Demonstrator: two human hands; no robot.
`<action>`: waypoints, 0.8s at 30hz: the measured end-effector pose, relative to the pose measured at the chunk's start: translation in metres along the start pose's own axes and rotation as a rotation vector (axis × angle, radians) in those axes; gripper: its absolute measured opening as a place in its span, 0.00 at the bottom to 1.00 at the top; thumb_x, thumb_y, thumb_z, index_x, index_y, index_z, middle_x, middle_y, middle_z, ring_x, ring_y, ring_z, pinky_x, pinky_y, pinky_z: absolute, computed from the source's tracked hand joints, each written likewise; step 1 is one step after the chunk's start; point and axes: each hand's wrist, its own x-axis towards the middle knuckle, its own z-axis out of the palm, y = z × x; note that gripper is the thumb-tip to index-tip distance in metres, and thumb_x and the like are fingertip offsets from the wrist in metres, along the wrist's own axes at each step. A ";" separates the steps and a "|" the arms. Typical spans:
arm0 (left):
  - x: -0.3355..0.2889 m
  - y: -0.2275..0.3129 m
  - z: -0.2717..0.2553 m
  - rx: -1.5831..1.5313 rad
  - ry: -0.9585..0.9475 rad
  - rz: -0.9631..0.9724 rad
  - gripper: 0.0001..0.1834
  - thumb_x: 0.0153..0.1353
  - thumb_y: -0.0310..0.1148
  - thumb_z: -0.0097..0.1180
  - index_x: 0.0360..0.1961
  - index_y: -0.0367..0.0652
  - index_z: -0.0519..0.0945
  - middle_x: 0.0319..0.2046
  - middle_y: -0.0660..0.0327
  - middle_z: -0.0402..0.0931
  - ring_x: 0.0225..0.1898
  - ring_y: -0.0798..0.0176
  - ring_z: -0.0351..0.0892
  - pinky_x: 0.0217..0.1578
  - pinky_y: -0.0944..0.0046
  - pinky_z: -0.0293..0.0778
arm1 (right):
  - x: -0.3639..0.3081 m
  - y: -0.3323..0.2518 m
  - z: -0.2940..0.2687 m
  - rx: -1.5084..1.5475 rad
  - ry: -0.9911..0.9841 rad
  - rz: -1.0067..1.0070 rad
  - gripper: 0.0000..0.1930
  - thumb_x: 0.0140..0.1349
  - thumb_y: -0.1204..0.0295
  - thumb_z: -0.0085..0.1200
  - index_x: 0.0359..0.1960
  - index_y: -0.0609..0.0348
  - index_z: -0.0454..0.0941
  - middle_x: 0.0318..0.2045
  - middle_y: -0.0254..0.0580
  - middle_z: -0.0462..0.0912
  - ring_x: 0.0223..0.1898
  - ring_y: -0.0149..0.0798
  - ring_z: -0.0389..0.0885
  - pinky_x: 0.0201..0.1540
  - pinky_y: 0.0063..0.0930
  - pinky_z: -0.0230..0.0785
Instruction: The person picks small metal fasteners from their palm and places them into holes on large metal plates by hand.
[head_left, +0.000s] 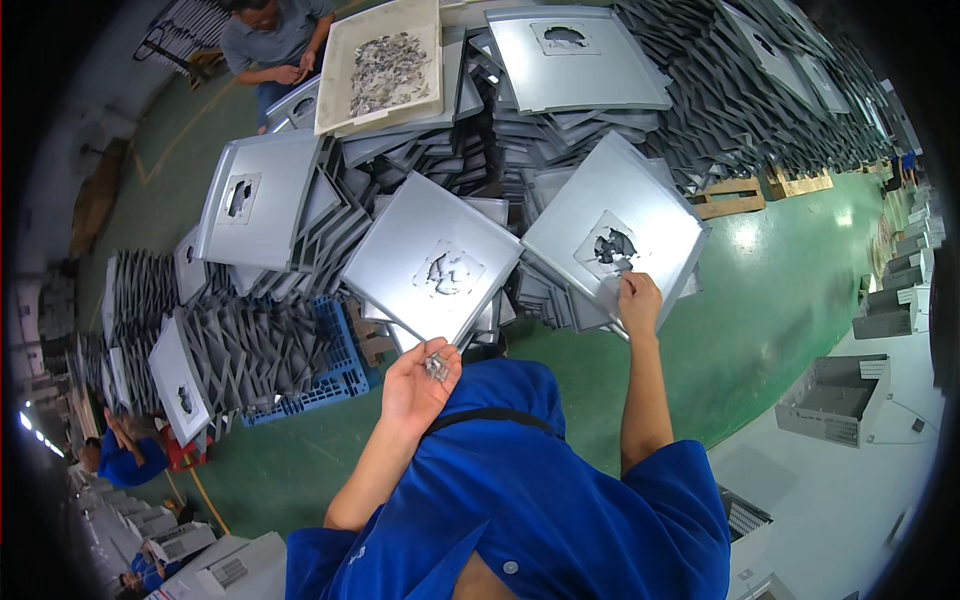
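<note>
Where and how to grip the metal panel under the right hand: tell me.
Probably grip the metal panel by its opposite upper-left and lower-right edges, one hand each, from the wearer's side: they're straight and clear of the ragged opening.

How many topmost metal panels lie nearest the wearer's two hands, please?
2: the left panel, just beyond the left hand, and the right panel, at the right hand; others beneath may be hidden.
</note>
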 end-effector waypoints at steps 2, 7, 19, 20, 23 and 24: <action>-0.001 0.000 0.000 0.005 0.017 0.002 0.14 0.67 0.33 0.45 0.43 0.30 0.73 0.38 0.49 0.75 0.42 0.53 0.77 0.47 0.57 0.77 | 0.002 -0.005 -0.001 -0.035 -0.042 -0.021 0.06 0.53 0.75 0.56 0.31 0.59 0.82 0.31 0.46 0.81 0.32 0.50 0.80 0.37 0.39 0.72; -0.004 -0.003 0.000 -0.047 -0.027 -0.005 0.17 0.67 0.36 0.45 0.45 0.28 0.72 0.41 0.47 0.74 0.45 0.51 0.75 0.50 0.56 0.75 | 0.013 -0.007 -0.005 -0.173 -0.198 -0.004 0.06 0.53 0.71 0.55 0.31 0.56 0.82 0.32 0.46 0.82 0.35 0.52 0.80 0.39 0.43 0.71; -0.016 -0.002 0.024 -0.143 -0.281 0.026 0.38 0.69 0.55 0.34 0.60 0.26 0.65 0.61 0.39 0.63 0.64 0.45 0.62 0.65 0.51 0.58 | 0.001 -0.082 -0.027 0.176 -0.163 0.070 0.11 0.57 0.71 0.58 0.40 0.63 0.80 0.31 0.43 0.82 0.32 0.42 0.80 0.38 0.33 0.72; -0.017 -0.002 0.023 -0.134 -0.307 0.034 0.39 0.68 0.57 0.33 0.61 0.27 0.64 0.62 0.39 0.61 0.65 0.45 0.60 0.66 0.51 0.56 | -0.005 -0.102 -0.030 0.371 -0.207 0.067 0.09 0.56 0.73 0.58 0.38 0.63 0.81 0.31 0.43 0.82 0.32 0.41 0.80 0.38 0.30 0.72; -0.015 0.000 0.024 -0.125 -0.323 0.043 0.40 0.68 0.59 0.31 0.61 0.28 0.64 0.63 0.39 0.60 0.66 0.46 0.59 0.66 0.51 0.55 | -0.025 -0.189 -0.044 0.554 -0.433 -0.118 0.06 0.53 0.77 0.60 0.33 0.64 0.81 0.31 0.44 0.81 0.32 0.39 0.81 0.37 0.27 0.72; -0.016 0.000 0.024 -0.129 -0.324 0.047 0.41 0.68 0.59 0.31 0.61 0.28 0.64 0.63 0.39 0.60 0.66 0.46 0.59 0.66 0.52 0.55 | -0.032 -0.213 -0.047 0.575 -0.491 -0.213 0.05 0.52 0.78 0.61 0.32 0.64 0.81 0.30 0.44 0.81 0.32 0.39 0.81 0.36 0.27 0.72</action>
